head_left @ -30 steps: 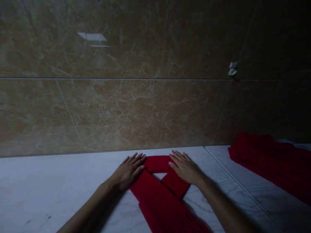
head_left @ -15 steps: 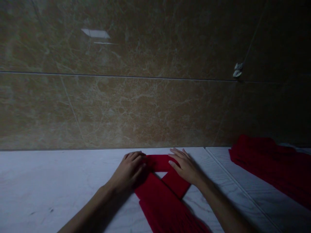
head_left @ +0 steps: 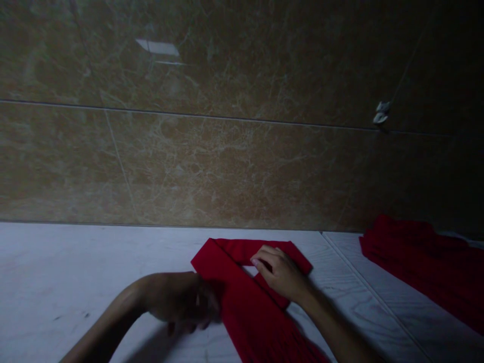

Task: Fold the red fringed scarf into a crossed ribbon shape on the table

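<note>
A red fringed scarf (head_left: 242, 297) lies folded into a crossing loop on the white wood-grain surface. One broad end runs down toward me over the other strip, its fringe at the bottom edge. My left hand (head_left: 185, 300) is beside the scarf's left edge, bent at the wrist, blurred, with fingers hanging loosely apart and nothing visible in them. Over the right side of the loop rests my right hand (head_left: 282, 272), fingers curled and thumb close to the index finger against the cloth. The fingertips' contact with the fabric is partly hidden.
Another heap of red cloth (head_left: 427, 267) lies at the right. Behind the white surface (head_left: 75, 267) rises a brown marbled tile wall (head_left: 212, 166), with a small white fitting (head_left: 381, 112) on it. A seam (head_left: 363, 277) crosses the surface on the right.
My left hand has come off the loop's upper left corner and moved down and left, baring that fold. My right hand has curled its fingers and shifted slightly down and left. The view has tilted slightly.
</note>
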### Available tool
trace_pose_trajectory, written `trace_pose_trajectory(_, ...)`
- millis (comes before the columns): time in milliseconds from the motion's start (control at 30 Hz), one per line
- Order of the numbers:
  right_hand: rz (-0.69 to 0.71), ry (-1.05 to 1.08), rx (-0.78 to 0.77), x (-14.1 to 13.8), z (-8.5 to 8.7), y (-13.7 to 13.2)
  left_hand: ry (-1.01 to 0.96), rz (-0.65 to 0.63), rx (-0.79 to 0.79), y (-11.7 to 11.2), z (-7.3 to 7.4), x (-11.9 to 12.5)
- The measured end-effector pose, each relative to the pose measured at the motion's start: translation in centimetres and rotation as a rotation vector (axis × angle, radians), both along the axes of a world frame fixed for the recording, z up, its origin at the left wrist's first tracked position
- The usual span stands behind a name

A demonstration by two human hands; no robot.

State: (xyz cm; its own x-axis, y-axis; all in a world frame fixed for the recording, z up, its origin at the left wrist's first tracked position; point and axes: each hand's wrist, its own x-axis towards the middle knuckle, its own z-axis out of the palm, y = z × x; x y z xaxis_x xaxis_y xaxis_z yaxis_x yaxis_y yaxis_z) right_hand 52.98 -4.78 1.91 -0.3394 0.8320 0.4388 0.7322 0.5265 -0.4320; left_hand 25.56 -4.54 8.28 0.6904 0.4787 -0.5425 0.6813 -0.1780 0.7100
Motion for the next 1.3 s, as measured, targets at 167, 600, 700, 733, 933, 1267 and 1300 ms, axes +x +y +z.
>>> trace_pose_trajectory(167,-0.022,0.049,-0.016,0.9,0.0,0.4,-0.033,-0.055,-0.011,0.3,-0.4,0.0)
trace_pose_trajectory(600,0.035,0.127,-0.023,1.3,0.4,0.3,-0.178,0.491,0.709,3.1,-1.9,0.4)
trace_pose_trajectory(700,0.136,0.093,-0.058,-0.4,2.2,-1.9,0.028,0.648,0.949,4.2,-3.9,0.9)
trace_pose_trajectory(733,0.171,0.044,-0.058,-1.3,3.0,-2.9,0.091,0.634,0.943,4.3,-4.5,1.0)
trace_pose_trajectory(933,0.319,-0.433,0.086,-6.4,3.3,-7.7,0.143,0.598,0.888,5.0,-6.2,1.1)
trace_pose_trajectory(1267,0.197,-0.637,0.125,-6.9,0.7,-7.6,0.106,0.592,0.888,5.9,-6.5,1.2)
trace_pose_trajectory(1300,0.205,-0.644,0.120,-6.8,0.8,-7.9,0.104,0.589,0.891,6.0,-6.5,1.3)
